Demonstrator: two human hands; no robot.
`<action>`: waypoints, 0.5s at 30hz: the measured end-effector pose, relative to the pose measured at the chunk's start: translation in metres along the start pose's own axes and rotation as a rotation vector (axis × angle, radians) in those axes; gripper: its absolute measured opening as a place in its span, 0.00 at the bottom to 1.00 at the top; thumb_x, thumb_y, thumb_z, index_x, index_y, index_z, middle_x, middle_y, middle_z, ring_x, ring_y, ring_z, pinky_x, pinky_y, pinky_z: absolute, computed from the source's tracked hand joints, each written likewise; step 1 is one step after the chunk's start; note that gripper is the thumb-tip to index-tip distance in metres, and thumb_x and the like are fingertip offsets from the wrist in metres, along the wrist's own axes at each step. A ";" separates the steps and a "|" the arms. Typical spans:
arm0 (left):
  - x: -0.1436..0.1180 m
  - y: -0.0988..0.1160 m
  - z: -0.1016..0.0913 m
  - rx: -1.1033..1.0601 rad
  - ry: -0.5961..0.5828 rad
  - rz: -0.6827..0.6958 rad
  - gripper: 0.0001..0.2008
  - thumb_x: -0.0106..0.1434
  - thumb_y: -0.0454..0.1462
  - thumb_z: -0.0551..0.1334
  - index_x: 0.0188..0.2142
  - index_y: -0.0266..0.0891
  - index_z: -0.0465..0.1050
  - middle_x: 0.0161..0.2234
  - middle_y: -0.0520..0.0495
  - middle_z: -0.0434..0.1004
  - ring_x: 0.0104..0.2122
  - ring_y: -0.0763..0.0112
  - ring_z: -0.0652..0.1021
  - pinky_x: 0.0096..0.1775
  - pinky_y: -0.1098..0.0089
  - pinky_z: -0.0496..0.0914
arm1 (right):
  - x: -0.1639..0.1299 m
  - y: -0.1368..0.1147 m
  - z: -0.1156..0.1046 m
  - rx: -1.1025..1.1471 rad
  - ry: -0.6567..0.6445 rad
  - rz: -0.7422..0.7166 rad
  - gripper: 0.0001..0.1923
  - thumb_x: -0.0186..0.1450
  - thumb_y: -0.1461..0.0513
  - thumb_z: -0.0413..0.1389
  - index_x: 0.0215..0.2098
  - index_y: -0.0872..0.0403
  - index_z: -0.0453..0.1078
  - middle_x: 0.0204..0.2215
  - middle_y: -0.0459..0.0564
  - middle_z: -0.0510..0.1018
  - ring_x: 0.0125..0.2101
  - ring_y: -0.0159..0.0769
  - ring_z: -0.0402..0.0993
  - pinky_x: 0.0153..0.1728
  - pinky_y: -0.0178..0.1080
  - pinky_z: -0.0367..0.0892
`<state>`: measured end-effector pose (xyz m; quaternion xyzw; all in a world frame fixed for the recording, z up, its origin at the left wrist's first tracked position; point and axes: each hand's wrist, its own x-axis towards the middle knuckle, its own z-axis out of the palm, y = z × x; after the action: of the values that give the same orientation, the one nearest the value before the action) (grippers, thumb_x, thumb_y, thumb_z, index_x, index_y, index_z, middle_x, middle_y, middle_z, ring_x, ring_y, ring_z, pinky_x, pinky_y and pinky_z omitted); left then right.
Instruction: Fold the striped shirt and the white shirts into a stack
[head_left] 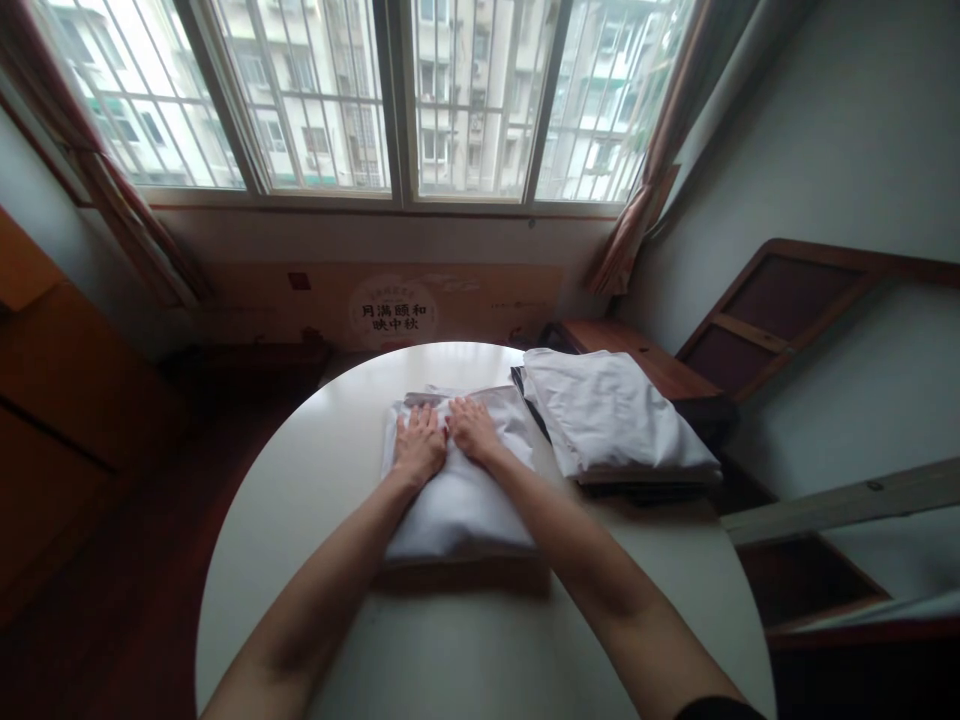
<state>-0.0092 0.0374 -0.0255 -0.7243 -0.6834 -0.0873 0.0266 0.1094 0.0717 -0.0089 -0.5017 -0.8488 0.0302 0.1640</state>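
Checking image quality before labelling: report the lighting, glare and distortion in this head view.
Head view: backlit by the bright, washed-out window; the room's edges and floor are dark; soft sheen on the white table; wide-angle bending at window frames; both hands flat on the folded white cloth, reasonably sharp.

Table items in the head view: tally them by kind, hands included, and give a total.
Folded white garment under both hands: 1
Stack of folded white clothes at the table's right edge, count within it unclear: 1
Hands pressed flat on the garment, left hand and right hand: 2
Round white table: 1
Total: 5
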 end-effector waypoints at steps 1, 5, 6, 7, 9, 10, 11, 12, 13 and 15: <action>0.000 -0.005 0.006 0.000 -0.011 -0.021 0.27 0.68 0.40 0.43 0.62 0.31 0.57 0.64 0.38 0.54 0.63 0.53 0.55 0.60 0.49 0.47 | -0.002 0.002 0.004 -0.001 -0.013 0.020 0.17 0.66 0.57 0.54 0.52 0.56 0.65 0.49 0.53 0.70 0.44 0.39 0.71 0.43 0.47 0.70; 0.002 -0.019 0.013 -0.031 -0.034 -0.096 0.32 0.66 0.48 0.45 0.64 0.30 0.52 0.65 0.35 0.50 0.64 0.51 0.51 0.61 0.51 0.47 | -0.011 0.027 0.008 -0.011 -0.056 0.109 0.24 0.67 0.53 0.51 0.57 0.56 0.61 0.57 0.57 0.65 0.54 0.48 0.63 0.53 0.54 0.60; 0.003 -0.021 0.013 -0.044 -0.041 -0.111 0.34 0.65 0.50 0.46 0.64 0.30 0.51 0.65 0.35 0.49 0.64 0.50 0.51 0.61 0.52 0.47 | -0.012 0.036 0.007 -0.016 -0.066 0.142 0.27 0.68 0.51 0.48 0.61 0.56 0.57 0.60 0.60 0.60 0.58 0.51 0.57 0.56 0.57 0.53; 0.004 -0.022 0.012 -0.057 -0.048 -0.130 0.35 0.65 0.51 0.47 0.64 0.30 0.51 0.65 0.33 0.48 0.64 0.49 0.50 0.61 0.51 0.47 | -0.013 0.044 0.005 -0.018 -0.080 0.188 0.31 0.68 0.49 0.45 0.63 0.57 0.53 0.63 0.61 0.55 0.62 0.54 0.50 0.59 0.58 0.46; 0.006 -0.023 0.012 -0.090 -0.051 -0.180 0.38 0.63 0.52 0.49 0.64 0.28 0.51 0.65 0.31 0.47 0.64 0.47 0.50 0.61 0.50 0.45 | -0.016 0.056 0.003 -0.009 -0.118 0.303 0.36 0.68 0.47 0.42 0.66 0.60 0.46 0.66 0.62 0.48 0.65 0.53 0.40 0.62 0.56 0.36; 0.006 -0.024 0.012 -0.118 -0.046 -0.202 0.38 0.63 0.52 0.50 0.64 0.28 0.51 0.65 0.30 0.46 0.64 0.47 0.49 0.61 0.49 0.44 | -0.019 0.060 0.002 0.009 -0.136 0.356 0.37 0.68 0.47 0.42 0.67 0.61 0.43 0.66 0.62 0.46 0.65 0.51 0.38 0.62 0.54 0.35; 0.007 -0.025 0.012 -0.154 -0.036 -0.221 0.38 0.62 0.52 0.51 0.64 0.27 0.52 0.65 0.29 0.46 0.64 0.46 0.48 0.61 0.48 0.43 | -0.023 0.061 0.001 0.037 -0.145 0.395 0.38 0.67 0.48 0.43 0.67 0.62 0.42 0.66 0.61 0.46 0.65 0.50 0.38 0.63 0.51 0.36; 0.007 -0.026 0.011 -0.202 -0.016 -0.237 0.37 0.62 0.52 0.53 0.63 0.27 0.54 0.65 0.29 0.47 0.65 0.47 0.48 0.61 0.48 0.43 | -0.029 0.061 0.000 0.078 -0.136 0.418 0.38 0.67 0.48 0.44 0.67 0.62 0.42 0.66 0.61 0.46 0.65 0.48 0.39 0.63 0.48 0.38; 0.007 -0.028 0.010 -0.262 0.016 -0.250 0.36 0.62 0.51 0.54 0.62 0.27 0.56 0.65 0.29 0.48 0.65 0.47 0.48 0.61 0.49 0.43 | -0.036 0.060 -0.001 0.129 -0.106 0.432 0.39 0.66 0.49 0.46 0.66 0.62 0.43 0.66 0.61 0.48 0.65 0.48 0.41 0.63 0.47 0.40; 0.001 -0.034 0.005 -0.436 0.104 -0.307 0.33 0.60 0.47 0.58 0.59 0.29 0.61 0.64 0.31 0.51 0.64 0.50 0.50 0.62 0.53 0.45 | -0.057 0.057 -0.005 0.261 -0.016 0.461 0.36 0.64 0.51 0.49 0.64 0.60 0.48 0.63 0.59 0.55 0.63 0.47 0.47 0.62 0.45 0.45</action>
<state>-0.0421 0.0417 -0.0330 -0.5954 -0.7479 -0.2727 -0.1085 0.1842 0.0502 -0.0305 -0.6563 -0.7021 0.1802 0.2093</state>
